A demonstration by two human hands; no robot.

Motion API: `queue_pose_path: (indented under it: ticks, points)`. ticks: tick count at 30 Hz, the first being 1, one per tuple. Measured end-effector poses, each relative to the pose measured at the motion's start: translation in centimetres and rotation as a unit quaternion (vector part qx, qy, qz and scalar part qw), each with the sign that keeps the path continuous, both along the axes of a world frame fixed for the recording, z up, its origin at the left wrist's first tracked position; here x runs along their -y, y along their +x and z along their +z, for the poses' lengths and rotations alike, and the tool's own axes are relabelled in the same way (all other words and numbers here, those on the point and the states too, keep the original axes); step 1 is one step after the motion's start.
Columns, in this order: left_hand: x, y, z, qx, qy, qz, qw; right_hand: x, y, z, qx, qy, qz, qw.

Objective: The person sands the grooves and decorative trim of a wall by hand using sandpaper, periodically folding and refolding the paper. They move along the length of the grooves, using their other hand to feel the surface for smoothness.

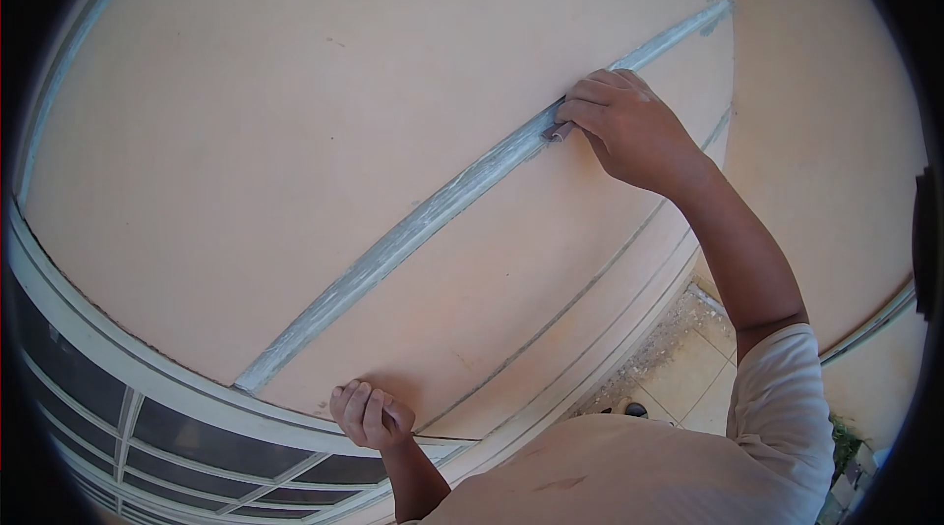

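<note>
A long grey-blue strip (pixel 423 217) with whitish streaks runs diagonally across the peach wall (pixel 295 122). My right hand (pixel 629 122) presses against its upper part, fingers closed around a small folded piece of sandpaper (pixel 559 132). Only the brownish edge of the sandpaper shows below the fingers; the rest is hidden under them. Lower down, my left hand (pixel 372 415) is curled into a loose fist close to the wall, near the corner of the window frame. Nothing shows between its fingers.
A window with a pale frame (pixel 128 417) and dark panes lies at lower left. Thin grooves (pixel 580 294) cross the wall below the strip. Tiled floor (pixel 688 378) with scattered debris is far below, beside a shoe (pixel 636 410). Another wall (pixel 826 132) stands at the right.
</note>
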State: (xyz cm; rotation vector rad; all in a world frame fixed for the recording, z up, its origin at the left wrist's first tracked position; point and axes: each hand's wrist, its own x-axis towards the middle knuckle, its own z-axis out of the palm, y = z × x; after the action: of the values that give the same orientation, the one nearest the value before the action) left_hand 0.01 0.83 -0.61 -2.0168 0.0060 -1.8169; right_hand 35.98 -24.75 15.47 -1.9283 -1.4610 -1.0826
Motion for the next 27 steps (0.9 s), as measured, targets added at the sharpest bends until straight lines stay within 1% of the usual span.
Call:
queue_pose_path:
  ticks: [6,10,12,13,15,17,19,21,23,25,27]
  points:
    - [0.1,0.0,0.3,-0.019,0.004,-0.022,1.000,-0.6,-0.5,-0.2,-0.008,0.009,-0.028,1.000]
    - [0.3,0.1,0.3,-0.011,-0.006,-0.025,1.000,-0.7,-0.9,-0.2,0.000,0.013,-0.025,1.000]
    - [0.1,-0.1,0.1,-0.020,-0.001,-0.021,1.000,-0.8,-1.3,-0.2,0.002,0.025,0.000,1.000]
    - [0.3,-0.1,0.1,-0.007,-0.014,-0.018,1.000,-0.7,-1.4,-0.1,0.014,0.011,0.004,1.000]
    - [0.5,-0.1,0.2,-0.022,-0.012,-0.011,1.000,-0.8,-1.4,0.2,0.051,0.010,-0.017,0.999]
    - [0.6,0.0,0.1,0.004,-0.033,-0.001,0.999,-0.9,-1.0,0.3,0.072,0.001,-0.009,0.997]
    - [0.5,-0.1,-0.1,-0.014,-0.030,-0.011,0.999,-1.8,-1.1,0.1,0.092,-0.004,0.000,0.996]
    - [0.7,0.0,0.1,0.000,-0.048,-0.003,0.999,-2.3,-1.4,-0.3,0.093,0.033,-0.030,0.995]
    - [0.8,0.1,0.3,-0.001,-0.037,0.010,0.999,-3.3,-2.9,-0.4,0.105,0.030,-0.016,0.994]
    - [1.0,0.2,0.1,0.007,-0.041,0.013,0.999,-4.1,-4.3,-0.3,0.129,0.031,0.031,0.991]
    - [0.9,0.3,0.2,0.010,-0.036,0.013,0.999,-4.0,-4.0,-0.3,0.143,0.042,0.023,0.989]
